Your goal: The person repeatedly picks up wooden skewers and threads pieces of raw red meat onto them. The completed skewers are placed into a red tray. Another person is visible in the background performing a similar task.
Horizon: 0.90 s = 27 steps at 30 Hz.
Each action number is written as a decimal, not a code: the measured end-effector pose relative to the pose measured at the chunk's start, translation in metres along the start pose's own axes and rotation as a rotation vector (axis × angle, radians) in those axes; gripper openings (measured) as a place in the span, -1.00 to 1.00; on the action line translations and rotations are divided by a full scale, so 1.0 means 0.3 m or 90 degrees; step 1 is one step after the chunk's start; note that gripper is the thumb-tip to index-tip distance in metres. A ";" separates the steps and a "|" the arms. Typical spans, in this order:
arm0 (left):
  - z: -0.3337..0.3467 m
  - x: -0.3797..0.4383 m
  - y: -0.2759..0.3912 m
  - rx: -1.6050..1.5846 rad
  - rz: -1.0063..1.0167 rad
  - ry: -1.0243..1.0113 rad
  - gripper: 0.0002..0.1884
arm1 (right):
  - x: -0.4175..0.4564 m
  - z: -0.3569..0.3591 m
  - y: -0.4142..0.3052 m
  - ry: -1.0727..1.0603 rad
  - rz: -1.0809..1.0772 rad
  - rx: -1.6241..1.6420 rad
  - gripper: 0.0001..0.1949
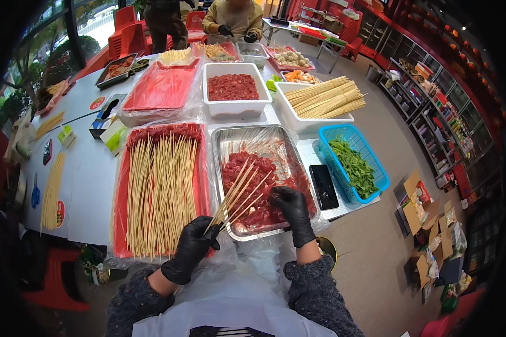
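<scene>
Several bamboo skewers (236, 196) fan out from my black-gloved left hand (194, 244), which grips them near their lower ends. Their upper ends reach over raw red meat (244, 168) in a metal tray (284, 143) lined with clear film. My right hand (294, 210), also in a black glove, is at the right part of that meat, its fingers curled. Whether it pinches a piece is hidden. Left of the metal tray, a red tray (120, 227) holds many skewers (162, 193) side by side, with meat (164, 131) at their far ends.
A white tub of meat (236, 107) stands beyond, beside a white tub of bundled skewers (316, 122). On the right are a phone (324, 186) and a blue basket (375, 168) of green leaves. Blue scissors (35, 193) lie far left. A gloved person (232, 21) is across the table.
</scene>
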<state>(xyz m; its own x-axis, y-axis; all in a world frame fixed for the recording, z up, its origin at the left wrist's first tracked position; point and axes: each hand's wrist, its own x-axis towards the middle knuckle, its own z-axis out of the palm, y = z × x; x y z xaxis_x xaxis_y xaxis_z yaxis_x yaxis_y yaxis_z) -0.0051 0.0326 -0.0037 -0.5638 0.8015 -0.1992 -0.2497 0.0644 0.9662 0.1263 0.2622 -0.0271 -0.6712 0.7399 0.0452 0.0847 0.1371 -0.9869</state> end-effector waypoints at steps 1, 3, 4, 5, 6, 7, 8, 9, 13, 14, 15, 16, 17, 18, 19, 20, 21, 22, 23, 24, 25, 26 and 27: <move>0.002 0.002 -0.008 -0.009 0.008 -0.005 -0.86 | 0.009 -0.027 0.001 0.004 -0.001 0.136 -0.78; 0.009 0.005 -0.013 -0.014 0.014 0.003 -0.88 | -0.002 -0.063 -0.038 0.068 0.022 0.253 -0.78; 0.009 0.003 -0.009 -0.001 0.017 0.001 -0.88 | -0.009 -0.061 -0.080 0.102 0.009 0.319 -0.79; 0.014 0.001 -0.004 0.012 0.020 0.000 -0.88 | -0.009 -0.065 -0.088 0.094 0.020 0.339 -0.79; 0.020 -0.003 0.003 0.031 0.021 0.006 -0.89 | -0.010 -0.067 -0.093 0.086 0.030 0.362 -0.78; 0.023 -0.006 0.005 0.042 0.038 0.005 -0.89 | -0.011 -0.067 -0.098 0.078 0.040 0.384 -0.78; 0.025 -0.008 0.004 0.052 0.056 0.005 -0.89 | -0.018 -0.053 -0.103 0.069 0.011 0.401 -0.77; 0.026 -0.011 0.006 0.064 0.073 0.005 -0.89 | -0.017 -0.046 -0.094 0.068 0.018 0.431 -0.76; 0.031 -0.017 0.021 0.135 0.114 0.011 -0.88 | -0.017 -0.039 -0.068 0.065 0.039 0.536 -0.77; 0.030 -0.017 0.021 0.138 0.119 0.012 -0.88 | -0.016 -0.036 -0.062 0.066 0.043 0.558 -0.78; 0.030 -0.018 0.020 0.140 0.122 0.013 -0.88 | -0.016 -0.035 -0.057 0.072 0.047 0.566 -0.78; 0.030 -0.018 0.019 0.134 0.127 0.012 -0.88 | -0.016 -0.033 -0.053 0.078 0.050 0.574 -0.79; 0.030 -0.018 0.019 0.129 0.132 0.012 -0.87 | -0.015 -0.031 -0.052 0.083 0.054 0.582 -0.80; 0.030 -0.018 0.017 0.123 0.137 0.012 -0.87 | -0.017 -0.030 -0.055 0.083 0.049 0.579 -0.80; 0.028 -0.018 0.014 0.128 0.136 0.011 -0.87 | -0.021 -0.028 -0.062 0.083 0.044 0.577 -0.80; 0.025 -0.017 0.010 0.134 0.135 0.011 -0.87 | -0.024 -0.025 -0.068 0.083 0.039 0.575 -0.80; 0.024 -0.016 0.009 0.140 0.133 0.011 -0.87 | -0.028 -0.023 -0.076 0.089 0.037 0.562 -0.80; 0.026 -0.017 0.011 0.142 0.137 0.012 -0.87 | -0.032 -0.020 -0.082 0.096 0.035 0.548 -0.80; 0.028 -0.018 0.014 0.144 0.142 0.014 -0.88 | -0.034 -0.017 -0.085 0.102 0.033 0.535 -0.80; 0.030 -0.017 0.016 0.145 0.147 0.015 -0.88 | -0.035 -0.015 -0.081 0.101 0.030 0.530 -0.80; 0.031 -0.016 0.018 0.153 0.149 0.011 -0.88 | -0.034 -0.013 -0.072 0.101 0.027 0.524 -0.80; 0.033 -0.015 0.021 0.162 0.151 0.007 -0.88 | -0.033 -0.012 -0.064 0.100 0.023 0.518 -0.80; 0.033 -0.015 0.022 0.170 0.152 0.004 -0.89 | -0.032 -0.011 -0.057 0.087 0.027 0.524 -0.81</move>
<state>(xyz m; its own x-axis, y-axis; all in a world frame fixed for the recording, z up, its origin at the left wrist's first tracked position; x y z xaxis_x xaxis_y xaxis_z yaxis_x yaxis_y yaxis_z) 0.0035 0.0352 0.0051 -0.5859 0.8095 0.0379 0.1048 0.0293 0.9941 0.1337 0.2548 -0.0100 -0.5796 0.8144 -0.0285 -0.4934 -0.3785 -0.7831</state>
